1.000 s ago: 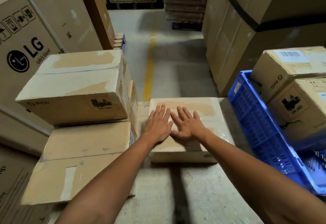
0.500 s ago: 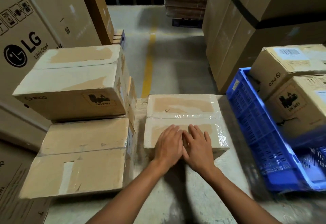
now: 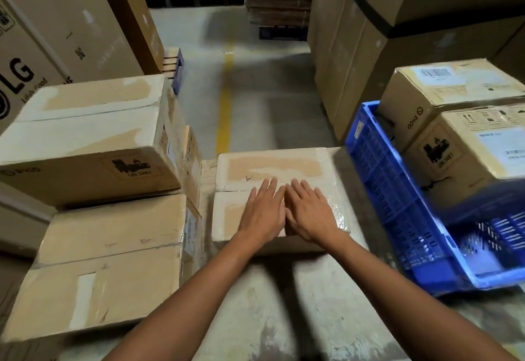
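Over the work surface (image 3: pixel 284 312), the left hand (image 3: pixel 262 213) and right hand (image 3: pixel 312 214) are laid flat, fingers straight and nothing gripped, on the taped carton (image 3: pixel 272 167), which is set between the stacked cartons (image 3: pixel 113 227) and the blue crate (image 3: pixel 397 190). Even downward pressure is to be swept forward over the centre seam (image 3: pixel 233 189) without the carton being shifted.
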Tool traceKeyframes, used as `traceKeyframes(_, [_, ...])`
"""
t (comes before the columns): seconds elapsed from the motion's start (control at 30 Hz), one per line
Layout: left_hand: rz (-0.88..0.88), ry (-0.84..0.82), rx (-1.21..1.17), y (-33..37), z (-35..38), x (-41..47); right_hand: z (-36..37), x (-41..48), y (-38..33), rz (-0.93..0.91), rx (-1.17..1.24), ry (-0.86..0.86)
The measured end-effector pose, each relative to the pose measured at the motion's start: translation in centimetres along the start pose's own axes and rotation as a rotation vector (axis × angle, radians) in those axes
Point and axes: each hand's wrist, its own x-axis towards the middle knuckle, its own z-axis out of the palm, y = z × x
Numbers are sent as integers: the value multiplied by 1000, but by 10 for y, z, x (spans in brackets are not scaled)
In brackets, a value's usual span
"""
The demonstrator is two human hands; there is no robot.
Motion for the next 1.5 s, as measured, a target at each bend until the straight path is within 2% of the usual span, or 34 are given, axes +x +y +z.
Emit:
traceKeyframes(0.1, [-8, -53, 90, -4, 4, 4, 1, 0, 2, -23, -30, -30])
traceKeyframes(0.27, [-17, -36, 38, -1, 0, 12, -22, 20, 6, -19, -76, -5])
traceKeyframes(0.4, [20, -39, -23, -2, -12, 39, -42, 50, 19, 137, -11, -246])
traceKeyframes(0.5, [3, -79, -34, 0, -9, 47, -37, 55, 32, 153, -1, -313])
traceKeyframes(0.63, [-22, -85, 24, 6, -5, 50, -36, 53, 35, 122, 23, -265])
traceKeyframes(0.7, [-22, -98, 32, 12, -11, 52, -35, 47, 40, 96, 63, -165])
traceKeyframes(0.8, [93, -48, -46, 22, -14, 41, -23, 18, 49, 67, 83, 52])
traceKeyframes(0.9, [207, -71, -106, 30, 4, 14, 11, -29, 46, 94, 81, 170])
traceKeyframes(0.97, [200, -58, -135, 34, 16, 5, 26, -47, 41, 142, 91, 181])
traceKeyframes(1.17, [169, -53, -105, 34, 16, 7, 14, -45, 31, 242, 153, 56])
traceKeyframes(1.23, [115, -50, -33, 29, 17, -1, 16, -49, 29, 351, 200, 95])
traceKeyframes(1.43, [-310, 69, 100, -11, 2, -22, 17, -47, 34, 631, 721, 244])
traceKeyframes(1.5, [-460, 83, 48, -30, -7, -26, 13, -46, 35, 685, 836, 252])
